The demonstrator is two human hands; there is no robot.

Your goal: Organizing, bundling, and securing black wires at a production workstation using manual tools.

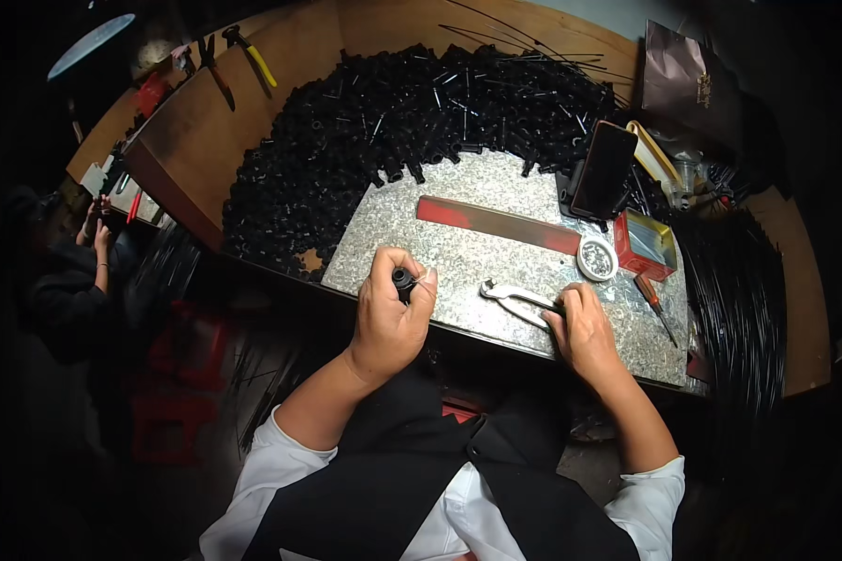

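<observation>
My left hand (pixel 395 313) is closed around a short black tubular part (pixel 403 279), its round open end facing up, over the table's front edge. A thin pale bit shows by the thumb and fingertips; I cannot make out what it is. To the right, my right hand (pixel 585 329) grips the handle ends of silver pincers (pixel 526 295). Their jaws point left toward my left hand, and the two handles stand apart. Beneath them is the speckled grey tabletop (pixel 477 243). A big heap of similar black parts (pixel 421 103) lies behind.
A red-brown bar (pixel 496 225) lies across the tabletop. Right of it are a white round dish (pixel 597 258), a red box (pixel 646 245), a screwdriver (pixel 655 304) and a propped phone (pixel 604 168). Black rods (pixel 739 299) hang at far right. Another person (pixel 75 271) sits at left.
</observation>
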